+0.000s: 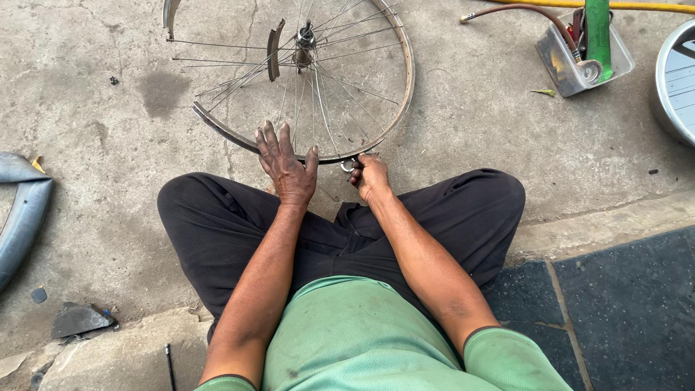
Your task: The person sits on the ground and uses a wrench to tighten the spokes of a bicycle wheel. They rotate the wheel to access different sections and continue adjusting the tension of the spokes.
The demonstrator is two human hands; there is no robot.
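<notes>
Seated cross-legged on the concrete floor (pixel 108 210), with the bare spoked metal bicycle rim (pixel 394 119) lying flat just ahead of the knees. Left hand (pixel 288 165) spread open, pressing the near edge; right hand (pixel 371 176) closed around a small metal ring-shaped tool (pixel 348 166) at the rim. Likely risks: tool slipping, rim shifting under uneven pressure.

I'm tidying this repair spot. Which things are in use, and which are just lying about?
In use: bicycle wheel rim, left hand pressing it, right hand with small ring tool.
Lying about: grey inner tube, tool tray, metal basin.
</notes>
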